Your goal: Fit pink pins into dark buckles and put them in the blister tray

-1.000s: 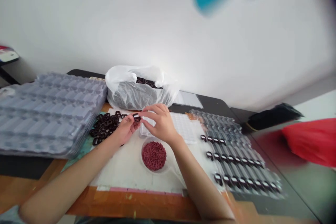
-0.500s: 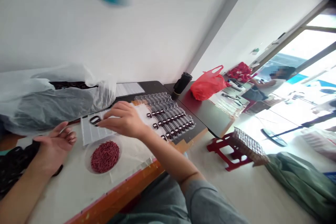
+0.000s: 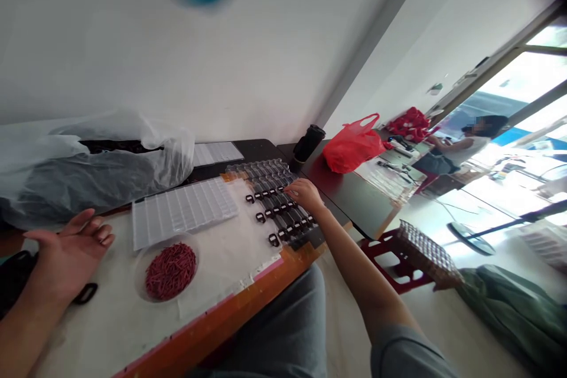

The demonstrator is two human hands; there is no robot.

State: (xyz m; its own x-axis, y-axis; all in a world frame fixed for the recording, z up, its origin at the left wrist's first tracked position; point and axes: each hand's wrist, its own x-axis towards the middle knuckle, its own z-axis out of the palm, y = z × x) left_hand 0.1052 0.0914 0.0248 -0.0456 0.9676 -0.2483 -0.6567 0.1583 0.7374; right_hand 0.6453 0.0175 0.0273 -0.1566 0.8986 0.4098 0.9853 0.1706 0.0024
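My right hand (image 3: 305, 194) is at the clear ribbed plastic tray (image 3: 266, 170), thumb and fingers pinched together at the end of a row of small black ring-shaped pieces (image 3: 267, 213). Its fingertips hide most of the black piece they grip. Several such pieces stand in rows along the tray. My left hand (image 3: 73, 251) hovers palm up at the table's left side, fingers loosely spread and holding nothing. Beside its wrist lies a loose black oval ring (image 3: 86, 293). A dark pile (image 3: 15, 280) is partly hidden behind that hand.
A clear bowl of dark red sticks (image 3: 171, 270) and a white compartment tray (image 3: 186, 209) lie between my hands. Plastic-wrapped goods (image 3: 97, 171) line the wall. Further right are a black bottle (image 3: 309, 143), a red bag (image 3: 354, 144), a red stool (image 3: 394, 260) and a seated person (image 3: 465, 147).
My right hand has carried the black oval ring rightward from above the white compartment tray to the ribbed tray. My left hand has shifted slightly left, still open.
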